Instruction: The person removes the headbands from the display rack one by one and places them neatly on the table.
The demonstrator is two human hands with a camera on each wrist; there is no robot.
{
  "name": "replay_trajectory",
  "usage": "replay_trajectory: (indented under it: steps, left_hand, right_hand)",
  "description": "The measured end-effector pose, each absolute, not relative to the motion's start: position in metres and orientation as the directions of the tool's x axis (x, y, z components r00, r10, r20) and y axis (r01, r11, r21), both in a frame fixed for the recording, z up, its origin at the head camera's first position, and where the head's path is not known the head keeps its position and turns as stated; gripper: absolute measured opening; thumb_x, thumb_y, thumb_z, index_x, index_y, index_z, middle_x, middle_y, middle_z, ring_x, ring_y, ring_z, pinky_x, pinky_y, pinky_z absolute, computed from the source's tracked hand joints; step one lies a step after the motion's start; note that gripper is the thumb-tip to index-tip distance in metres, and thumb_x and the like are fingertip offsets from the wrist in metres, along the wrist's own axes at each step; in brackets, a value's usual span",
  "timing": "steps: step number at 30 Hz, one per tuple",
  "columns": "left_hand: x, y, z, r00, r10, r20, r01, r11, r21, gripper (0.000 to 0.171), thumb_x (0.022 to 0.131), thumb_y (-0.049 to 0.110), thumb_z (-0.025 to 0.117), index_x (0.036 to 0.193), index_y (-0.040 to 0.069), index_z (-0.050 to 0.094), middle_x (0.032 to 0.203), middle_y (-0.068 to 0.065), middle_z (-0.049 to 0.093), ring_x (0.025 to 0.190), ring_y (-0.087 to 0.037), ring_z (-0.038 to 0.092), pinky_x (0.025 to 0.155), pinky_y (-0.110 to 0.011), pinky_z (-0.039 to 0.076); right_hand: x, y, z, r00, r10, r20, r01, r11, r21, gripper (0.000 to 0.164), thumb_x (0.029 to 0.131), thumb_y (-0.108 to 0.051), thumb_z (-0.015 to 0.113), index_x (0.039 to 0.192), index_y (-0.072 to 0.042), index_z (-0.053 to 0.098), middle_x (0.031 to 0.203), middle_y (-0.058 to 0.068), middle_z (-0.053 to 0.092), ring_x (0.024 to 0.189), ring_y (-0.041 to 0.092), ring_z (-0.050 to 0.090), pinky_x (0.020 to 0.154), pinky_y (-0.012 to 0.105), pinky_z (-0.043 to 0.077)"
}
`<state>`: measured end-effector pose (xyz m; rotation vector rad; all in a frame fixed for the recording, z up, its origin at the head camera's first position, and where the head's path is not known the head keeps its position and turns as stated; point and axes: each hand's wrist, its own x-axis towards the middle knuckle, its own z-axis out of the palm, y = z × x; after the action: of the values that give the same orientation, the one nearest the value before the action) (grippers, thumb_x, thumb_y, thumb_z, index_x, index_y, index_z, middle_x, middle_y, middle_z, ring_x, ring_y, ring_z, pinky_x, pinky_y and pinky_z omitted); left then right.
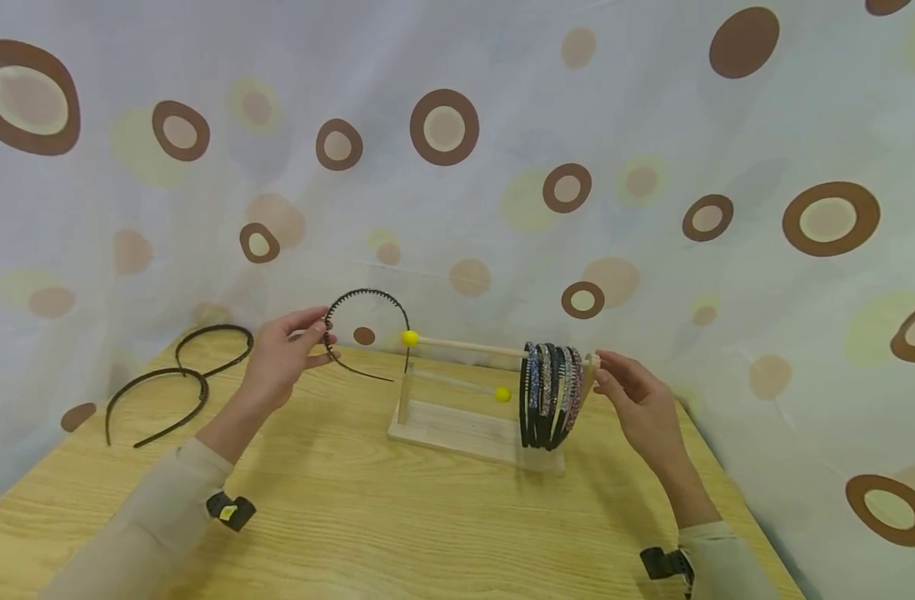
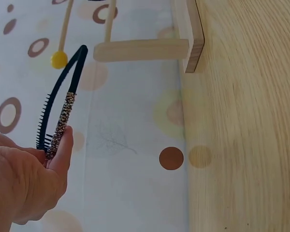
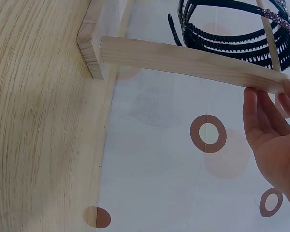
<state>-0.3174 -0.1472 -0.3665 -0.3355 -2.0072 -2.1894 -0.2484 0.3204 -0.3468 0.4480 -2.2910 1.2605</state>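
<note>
from pale sleeves point(image 1: 142, 512) up close, pinching a beaded headband point(image 1: 367, 291) by one side with the left hand point(image 1: 277, 358), leaving its loop uncovered near the yellow ball point(image 1: 410, 337) of the upper rod point(image 1: 468, 346), and gripping the top of the right upright point(image 3: 183, 61) with the right hand point(image 1: 641, 408), likely to steady the stand point(image 1: 457, 427). beyond, see glittery headbands point(image 1: 545, 387) bunched against that upright, leaving the rod bare toward its ball. past these, note two dark headbands point(image 1: 153, 372) lying near the left edge of the table point(image 1: 337, 517), with room to move in front of the stand.

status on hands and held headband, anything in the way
Left hand holds headband near yellow knob; right hand grips rack upright. Rod bare beside knob, no obstruction seen.
</note>
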Motion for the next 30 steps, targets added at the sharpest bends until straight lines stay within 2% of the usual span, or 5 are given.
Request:
replay_trajectory:
  steps: [5,11,16,23,30]
  left_hand:
    - [-0.326,-0.165,-0.37,-0.964,0.024,0.266,0.261,-0.122,0.958,0.042,0.108,0.005,0.049,0.148,-0.008,0.045,0.123,-0.016,0.054,0.107,-0.026,0.064,0.089,-0.04,0.057]
    - [-0.333,-0.198,-0.367,-0.99,0.068,0.122,0.105,-0.22,0.97,0.05,0.105,0.0,0.053,0.153,-0.008,0.038,0.119,-0.008,0.059,0.101,-0.015,0.068,0.093,-0.038,0.055]
    - [-0.341,-0.223,-0.366,-0.992,0.099,0.073,0.04,-0.295,0.955,0.058,0.102,-0.008,0.054,0.155,-0.008,0.032,0.113,-0.004,0.064,0.101,-0.014,0.068,0.096,-0.038,0.053]
    - [-0.363,-0.26,-0.381,-0.977,0.176,0.117,0.088,-0.165,0.982,0.053,0.106,-0.004,0.05,0.155,-0.008,0.032,0.119,-0.001,0.064,0.107,-0.014,0.067,0.097,-0.039,0.052]
    - [-0.384,-0.293,-0.398,-0.948,0.297,0.114,0.095,-0.079,0.992,0.048,0.105,-0.006,0.051,0.149,-0.014,0.037,0.12,-0.006,0.067,0.112,-0.023,0.066,0.103,-0.053,0.045]
  right_hand:
    - [-0.248,0.319,-0.349,-0.833,-0.047,0.551,-0.497,0.502,-0.708,0.036,0.105,-0.01,0.059,0.138,0.005,0.058,0.127,0.025,0.064,0.092,0.003,0.068,0.086,0.016,0.053]
    - [-0.249,0.32,-0.349,-0.831,-0.046,0.554,-0.495,0.514,-0.7,0.035,0.105,-0.009,0.059,0.137,0.004,0.059,0.125,0.024,0.065,0.092,0.009,0.07,0.085,0.016,0.053]
    - [-0.259,0.329,-0.357,-0.822,-0.056,0.567,-0.505,0.532,-0.68,0.036,0.105,-0.01,0.059,0.139,0.003,0.059,0.127,0.023,0.064,0.093,0.01,0.07,0.084,0.015,0.053]
    - [-0.273,0.343,-0.374,-0.836,-0.043,0.547,-0.47,0.568,-0.675,0.038,0.106,-0.022,0.06,0.142,-0.012,0.061,0.131,0.012,0.065,0.097,0.016,0.071,0.084,0.015,0.052]
    - [-0.272,0.339,-0.374,-0.834,-0.048,0.55,-0.47,0.584,-0.662,0.038,0.106,-0.024,0.06,0.142,-0.011,0.061,0.13,0.011,0.066,0.097,0.017,0.071,0.084,0.014,0.052]
